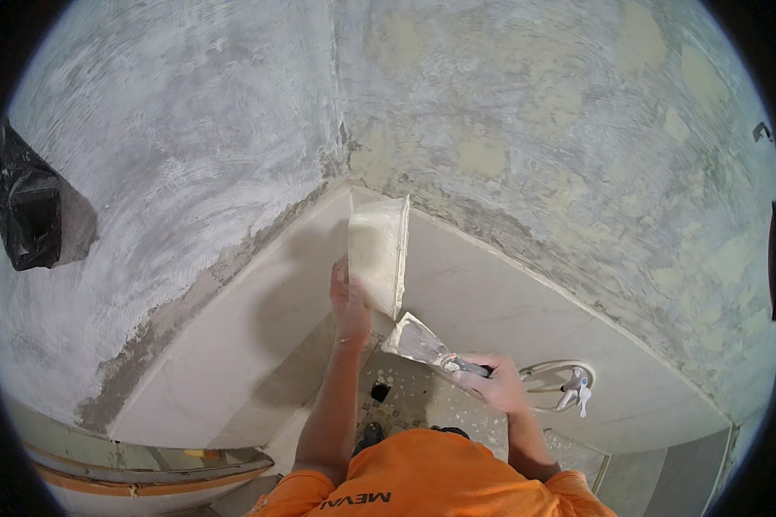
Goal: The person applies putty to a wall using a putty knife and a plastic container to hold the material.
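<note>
My left hand [350,303] is closed on a wide filling knife [378,246] near the wall corner. Its blade is held lengthwise, pointing away from me, coated with cream filler that is thickest along its right edge. My right hand [497,381] grips the dark handle of a smaller putty knife [421,341]. That knife's metal blade points up and left, with cream filler on its tip, close to the wide blade's near end. Whether the two blades touch, I cannot tell. White dust covers the fingers of both hands.
Ahead, two patchy plastered walls [491,129] meet in a corner above pale tiles [483,276]. A shower mixer [575,385] is mounted at right. Black plastic wrapping [33,207] hangs on the left wall. A speckled floor with a dark hole [380,392] lies below; a bathtub-like edge [159,482] stands lower left.
</note>
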Tool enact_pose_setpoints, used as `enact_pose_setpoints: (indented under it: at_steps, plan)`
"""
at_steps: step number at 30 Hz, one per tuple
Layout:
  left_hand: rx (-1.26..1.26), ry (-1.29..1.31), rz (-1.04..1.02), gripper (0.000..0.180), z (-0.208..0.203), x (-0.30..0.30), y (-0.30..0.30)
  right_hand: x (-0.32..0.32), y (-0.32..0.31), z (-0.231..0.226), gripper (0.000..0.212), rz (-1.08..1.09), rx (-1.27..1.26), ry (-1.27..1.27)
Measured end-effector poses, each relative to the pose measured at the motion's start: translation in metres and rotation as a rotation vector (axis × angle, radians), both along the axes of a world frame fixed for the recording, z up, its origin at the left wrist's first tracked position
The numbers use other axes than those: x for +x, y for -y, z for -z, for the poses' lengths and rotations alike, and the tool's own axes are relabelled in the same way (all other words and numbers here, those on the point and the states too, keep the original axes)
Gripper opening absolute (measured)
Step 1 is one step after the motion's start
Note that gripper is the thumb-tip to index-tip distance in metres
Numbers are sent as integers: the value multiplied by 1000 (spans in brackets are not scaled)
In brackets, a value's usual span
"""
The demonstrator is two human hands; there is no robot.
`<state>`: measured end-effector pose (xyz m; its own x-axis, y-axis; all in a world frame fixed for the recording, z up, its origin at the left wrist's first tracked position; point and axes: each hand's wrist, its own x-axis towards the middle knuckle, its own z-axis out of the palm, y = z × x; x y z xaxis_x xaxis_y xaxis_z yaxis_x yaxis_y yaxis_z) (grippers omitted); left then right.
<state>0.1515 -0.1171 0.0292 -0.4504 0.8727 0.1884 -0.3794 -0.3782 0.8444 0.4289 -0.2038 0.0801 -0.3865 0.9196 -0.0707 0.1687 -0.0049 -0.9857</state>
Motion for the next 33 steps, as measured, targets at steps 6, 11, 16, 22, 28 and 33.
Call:
enact_pose_setpoints:
  at_steps: [6, 11, 16, 22, 28, 33]
  plan:
    - [22, 198, -2, 44, 0, 3, 3, 18, -26, -16, 30, 52, -35, 192]
    - [-10, -67, 106, 41, -10, -1, 10, 19, -36, -13, 33, 28, 95, 345]
    - [-71, -369, 97, 36, -23, 7, 5, 1, -34, -20, 32, -50, 136, 404]
    - [-201, -373, 174, 37, -12, 9, -1, -12, -30, -33, 29, -140, 69, 395]
    - [-308, -172, 225, 46, 12, -11, -10, -7, -37, -32, 25, -196, -119, 123]
    - [-408, 126, 301, 62, 16, -21, -13, -9, -40, -22, 25, -66, -392, -343]
